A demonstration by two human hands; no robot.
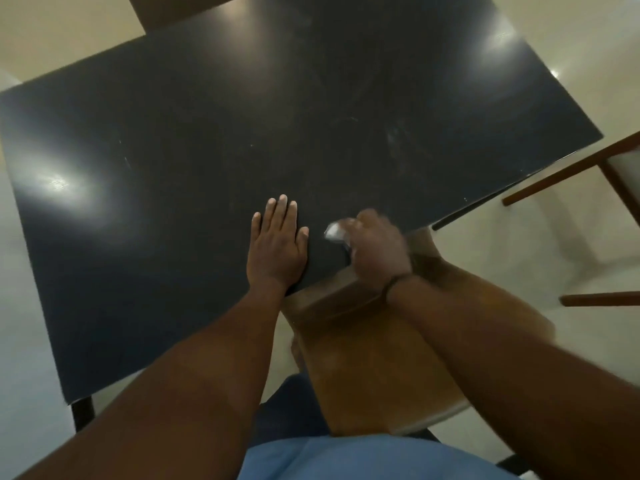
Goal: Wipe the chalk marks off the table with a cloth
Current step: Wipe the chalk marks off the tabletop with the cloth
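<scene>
A black glossy table [173,220] fills most of the view. Faint pale chalk smears [398,143] show on its right half, and thinner streaks lie further back. My left hand [277,244] rests flat on the table near the front edge, fingers straight and together. Just to its right, my right hand [375,249] is blurred and grips a small pale cloth [334,232] that sticks out from its fingers on the left. The cloth sits at the table's front edge; most of it is hidden in the hand.
A brown wooden chair [374,358] stands under my right arm, pushed against the table's front edge. Another wooden chair frame [588,168] stands to the right of the table. Pale floor [519,271] surrounds the table.
</scene>
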